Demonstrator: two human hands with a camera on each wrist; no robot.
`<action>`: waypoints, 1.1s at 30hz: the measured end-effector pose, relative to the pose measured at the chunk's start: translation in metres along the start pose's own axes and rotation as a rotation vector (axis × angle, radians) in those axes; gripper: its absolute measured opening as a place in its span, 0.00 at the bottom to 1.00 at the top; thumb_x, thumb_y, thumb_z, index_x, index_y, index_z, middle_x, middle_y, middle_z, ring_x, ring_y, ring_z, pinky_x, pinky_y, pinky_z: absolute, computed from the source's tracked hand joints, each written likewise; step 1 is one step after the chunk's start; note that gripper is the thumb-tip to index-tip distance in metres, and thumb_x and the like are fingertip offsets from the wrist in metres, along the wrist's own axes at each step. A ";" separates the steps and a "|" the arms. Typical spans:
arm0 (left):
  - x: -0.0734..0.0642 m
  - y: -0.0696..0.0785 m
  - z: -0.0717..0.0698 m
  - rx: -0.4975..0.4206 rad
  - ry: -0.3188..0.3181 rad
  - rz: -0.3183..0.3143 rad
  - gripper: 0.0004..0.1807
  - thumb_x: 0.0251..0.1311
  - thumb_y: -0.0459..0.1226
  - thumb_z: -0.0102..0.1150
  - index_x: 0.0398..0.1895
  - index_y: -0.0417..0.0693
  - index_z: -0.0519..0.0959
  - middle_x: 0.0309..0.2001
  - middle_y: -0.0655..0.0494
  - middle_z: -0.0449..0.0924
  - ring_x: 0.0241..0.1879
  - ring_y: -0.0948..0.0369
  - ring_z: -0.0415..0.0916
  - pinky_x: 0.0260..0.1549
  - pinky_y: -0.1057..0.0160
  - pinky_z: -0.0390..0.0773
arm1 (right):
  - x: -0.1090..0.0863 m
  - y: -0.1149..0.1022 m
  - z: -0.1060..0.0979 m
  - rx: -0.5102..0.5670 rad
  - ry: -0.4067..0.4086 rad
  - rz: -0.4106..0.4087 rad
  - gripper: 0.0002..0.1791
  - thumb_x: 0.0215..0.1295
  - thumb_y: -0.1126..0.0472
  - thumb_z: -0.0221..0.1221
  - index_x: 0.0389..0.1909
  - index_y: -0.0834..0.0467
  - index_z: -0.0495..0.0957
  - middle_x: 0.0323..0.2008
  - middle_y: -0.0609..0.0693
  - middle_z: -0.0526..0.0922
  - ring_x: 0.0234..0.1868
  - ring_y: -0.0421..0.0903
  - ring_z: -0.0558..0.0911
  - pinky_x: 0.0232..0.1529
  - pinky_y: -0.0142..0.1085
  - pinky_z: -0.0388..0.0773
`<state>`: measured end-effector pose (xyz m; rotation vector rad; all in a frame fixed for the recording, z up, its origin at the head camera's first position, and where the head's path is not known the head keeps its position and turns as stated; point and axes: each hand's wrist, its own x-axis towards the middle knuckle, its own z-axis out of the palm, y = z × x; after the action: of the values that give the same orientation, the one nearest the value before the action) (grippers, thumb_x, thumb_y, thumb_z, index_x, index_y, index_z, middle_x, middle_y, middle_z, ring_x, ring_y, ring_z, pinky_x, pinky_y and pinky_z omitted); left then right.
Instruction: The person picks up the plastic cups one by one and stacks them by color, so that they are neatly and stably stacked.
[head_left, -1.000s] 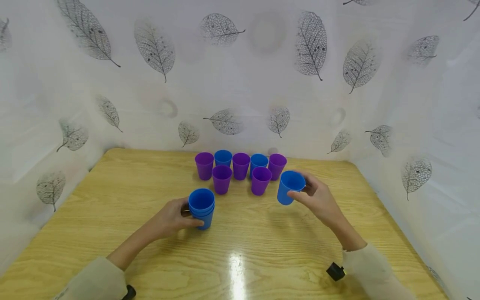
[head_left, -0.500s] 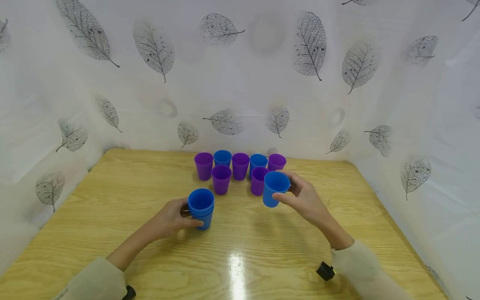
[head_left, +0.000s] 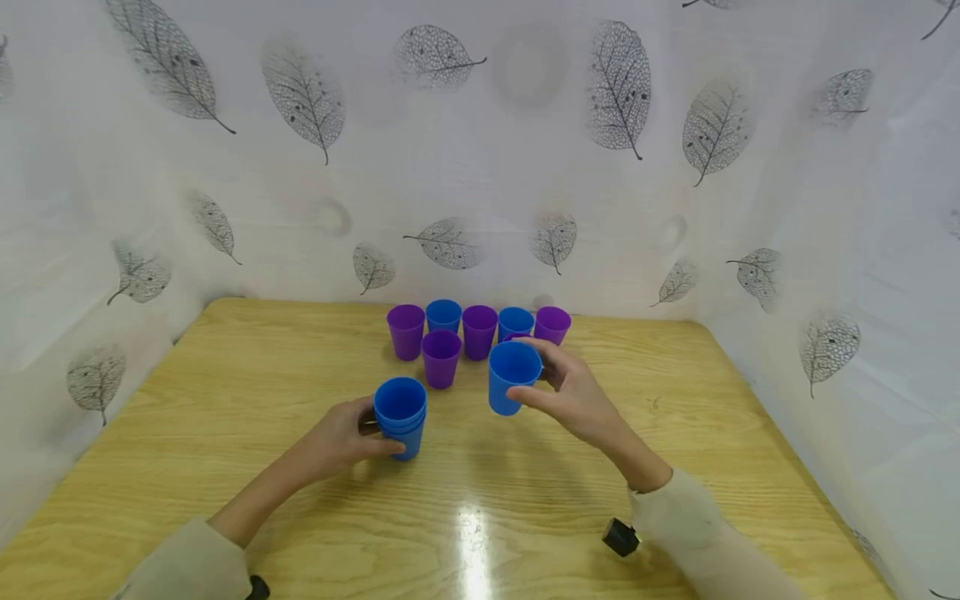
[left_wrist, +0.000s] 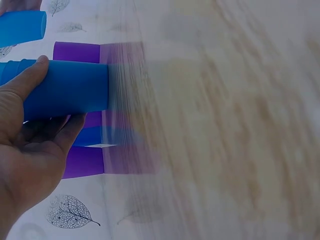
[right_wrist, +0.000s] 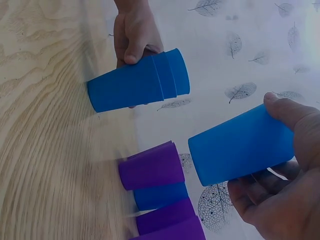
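A stack of nested blue cups (head_left: 405,429) stands upright on the table, and my left hand (head_left: 337,437) grips it from the left side, thumb across the front. My right hand (head_left: 573,396) holds a single blue cup (head_left: 504,387) between thumb and fingers, upright and raised off the table. In the right wrist view this held cup (right_wrist: 240,147) is to the right of the stack (right_wrist: 127,82), apart from it. From the left wrist, the stack (left_wrist: 75,90) shows its base at the table surface. A purple cup behind the held cup is mostly hidden in the head view.
Purple cups (head_left: 406,333) and blue cups (head_left: 444,315) stand upright in a row near the table's back edge. Another purple cup (head_left: 441,362) stands just in front of that row. Leaf-patterned white sheeting (head_left: 465,167) encloses the wooden table (head_left: 300,533) at the back and sides.
My right hand has carried its blue cup leftward, towards the stack, and it now covers most of the right front purple cup. The left hand and the stack have stayed in place.
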<state>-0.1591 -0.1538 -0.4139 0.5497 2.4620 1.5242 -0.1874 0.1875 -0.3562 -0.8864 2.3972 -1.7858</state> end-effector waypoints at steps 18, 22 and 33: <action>0.000 -0.001 0.002 -0.009 0.002 0.024 0.39 0.59 0.37 0.76 0.68 0.28 0.69 0.62 0.35 0.77 0.62 0.38 0.76 0.61 0.43 0.78 | 0.016 -0.012 0.025 0.052 -0.042 -0.015 0.36 0.65 0.59 0.72 0.71 0.63 0.70 0.60 0.60 0.80 0.55 0.56 0.84 0.54 0.41 0.85; 0.000 -0.002 0.002 -0.023 0.005 0.027 0.40 0.59 0.37 0.76 0.69 0.29 0.67 0.62 0.35 0.77 0.62 0.38 0.75 0.61 0.43 0.78 | 0.020 -0.016 0.029 0.042 -0.038 -0.018 0.37 0.64 0.56 0.73 0.71 0.62 0.71 0.60 0.58 0.81 0.54 0.54 0.85 0.53 0.42 0.85; -0.001 -0.001 0.000 -0.048 -0.007 0.021 0.41 0.62 0.41 0.74 0.72 0.32 0.65 0.64 0.36 0.75 0.63 0.39 0.74 0.62 0.42 0.77 | 0.036 -0.033 0.042 0.048 -0.059 -0.029 0.37 0.64 0.55 0.73 0.71 0.61 0.70 0.59 0.57 0.81 0.51 0.52 0.86 0.52 0.43 0.86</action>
<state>-0.1587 -0.1542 -0.4147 0.5736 2.4146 1.5825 -0.1895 0.1289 -0.3304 -0.9592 2.3083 -1.7923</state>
